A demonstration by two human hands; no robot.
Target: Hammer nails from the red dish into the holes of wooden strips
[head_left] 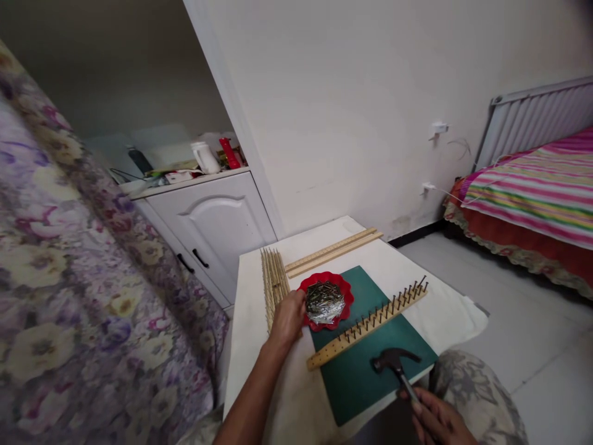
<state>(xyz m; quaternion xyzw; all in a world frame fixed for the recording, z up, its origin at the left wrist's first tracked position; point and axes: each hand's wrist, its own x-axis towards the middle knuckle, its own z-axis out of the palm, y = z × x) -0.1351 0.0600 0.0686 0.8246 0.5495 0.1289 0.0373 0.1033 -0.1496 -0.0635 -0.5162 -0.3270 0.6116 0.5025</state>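
Right hand (434,415) held hammer (397,362), lower right of frame; left hand (289,316) was at red bowl (347,296), lower centre, grip couldn't be told.

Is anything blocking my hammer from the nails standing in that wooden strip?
Nothing visible: only the green mat shows between the hammer in your right-hand grip and the wooden strip with its nails.

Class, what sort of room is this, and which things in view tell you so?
Probably a bedroom in a home: there is a bed with a striped cover, a floral curtain and a white cupboard.
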